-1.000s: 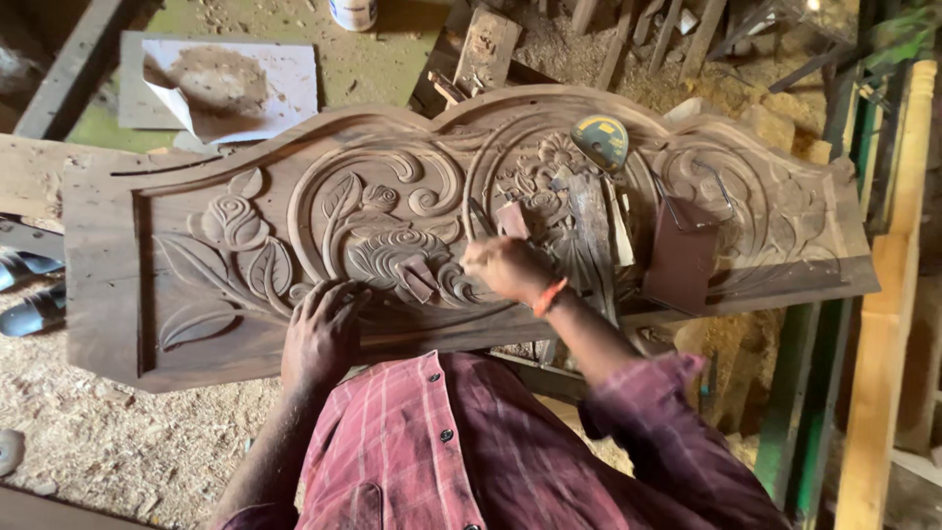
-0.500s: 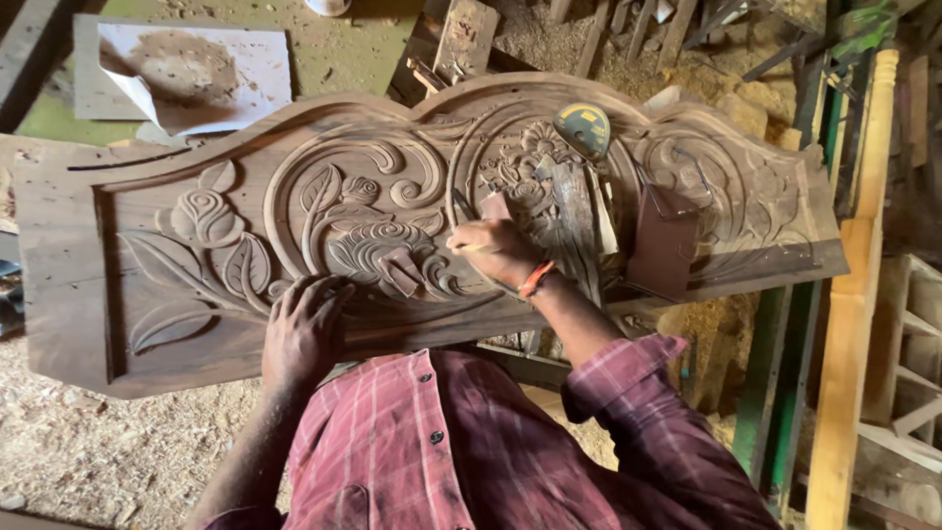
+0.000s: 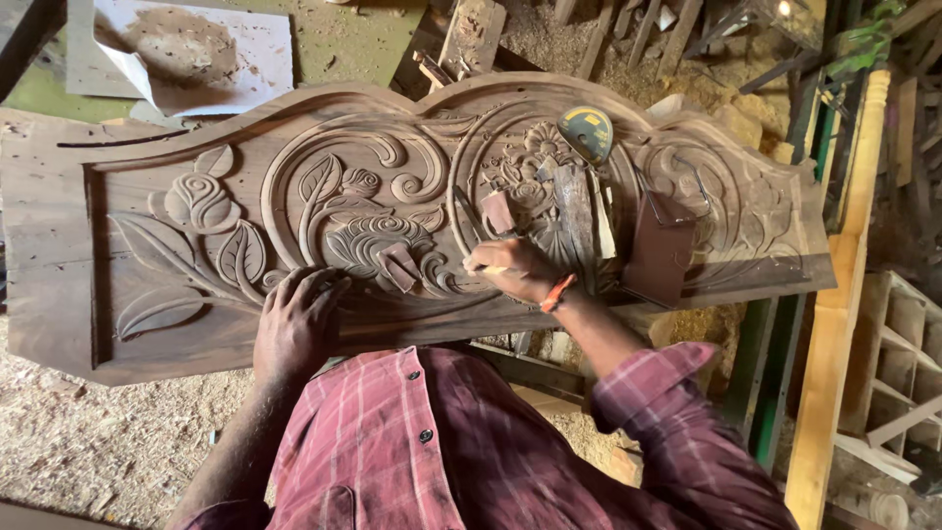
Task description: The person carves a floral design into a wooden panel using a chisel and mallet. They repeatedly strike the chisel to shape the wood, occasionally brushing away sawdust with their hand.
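A large carved wooden panel with scrolls, leaves and flowers lies across the work area in front of me. My left hand rests flat on its lower edge, fingers spread on the carved leaf area. My right hand is closed around a slim carving tool, its tip touching the carving beside the central flower. An orange band sits on my right wrist. A small reddish-brown piece of sandpaper lies on the flower between my hands.
A yellow tape measure, a dark wood block and a brown folded sheet of sandpaper lie on the panel's right half. A dusty paper sheet lies behind. Sawdust covers the floor. A yellow wooden post stands at the right.
The view has shifted, so the panel sits lower and more to the left. Both hands remain on the panel, the right one still working beside the central flower.
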